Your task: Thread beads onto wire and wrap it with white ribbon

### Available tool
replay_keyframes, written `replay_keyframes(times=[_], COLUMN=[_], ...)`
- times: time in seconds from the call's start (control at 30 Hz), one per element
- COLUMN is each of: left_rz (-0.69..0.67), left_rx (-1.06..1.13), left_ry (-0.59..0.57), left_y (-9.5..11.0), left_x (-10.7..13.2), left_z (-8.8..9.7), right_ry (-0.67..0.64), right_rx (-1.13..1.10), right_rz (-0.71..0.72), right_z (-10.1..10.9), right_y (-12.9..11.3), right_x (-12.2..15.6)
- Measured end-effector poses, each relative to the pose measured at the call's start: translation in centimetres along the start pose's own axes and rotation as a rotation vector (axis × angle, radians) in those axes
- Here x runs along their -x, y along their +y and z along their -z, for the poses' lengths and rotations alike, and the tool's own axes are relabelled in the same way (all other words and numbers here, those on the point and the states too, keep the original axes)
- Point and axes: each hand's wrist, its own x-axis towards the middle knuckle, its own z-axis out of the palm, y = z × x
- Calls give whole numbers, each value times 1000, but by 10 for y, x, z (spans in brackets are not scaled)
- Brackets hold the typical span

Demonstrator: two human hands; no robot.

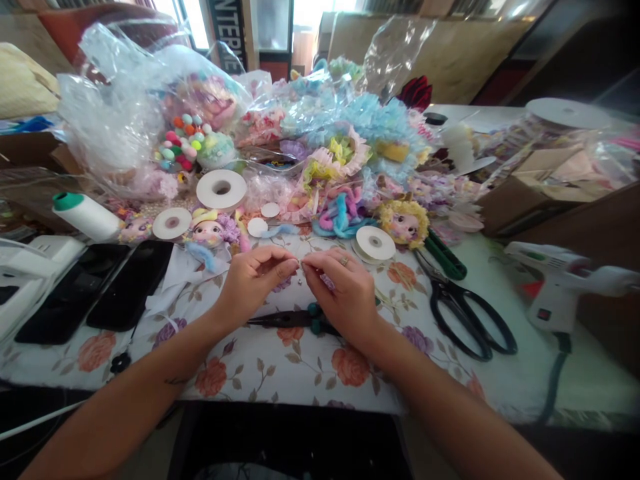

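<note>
My left hand [253, 280] and right hand [343, 293] pinch a tiny pale piece [301, 265] in closed fingers [286, 269] above the flower-printed cloth table [280, 373]. It seems light and slippery; best nipped at its ends

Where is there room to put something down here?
Bare flowered cloth lies near the front edge, below the pliers, and between the black scissors and the glue gun. Farther back it is crowded with doll heads and ribbon spools.
</note>
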Motion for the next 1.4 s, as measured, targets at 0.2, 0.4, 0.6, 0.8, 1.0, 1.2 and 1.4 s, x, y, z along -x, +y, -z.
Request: replay_keyframes(times=[0.2, 0.4, 0.6, 0.8, 1.0, 1.2, 1.4], left_rz=[107, 75, 16, 55, -16, -192, -341], left_rx=[104, 15, -210, -276, -413, -448, -384], left_ry=[-78, -135, 21, 170, 115, 7, -48], left_y=[1, 3, -2, -11, -17, -18, -13], left_x=[-1, -2, -8, -17, -17, -14, -8], left_z=[1, 2, 10, 22, 21, 13, 7], right_ry=[-46, -17, -188, -371, -395, -316, -235], right_rx=[35, -87, -18, 4, 63, 63, -17], right_rz=[40, -18, -144, -136, -76, -128, -200], right_z=[1, 6, 13, 9, -1, 1, 6], right_y=[4, 4, 18, 28, 26, 30, 19], right_x=[0, -7, -12, -8, -5, -5, -10])
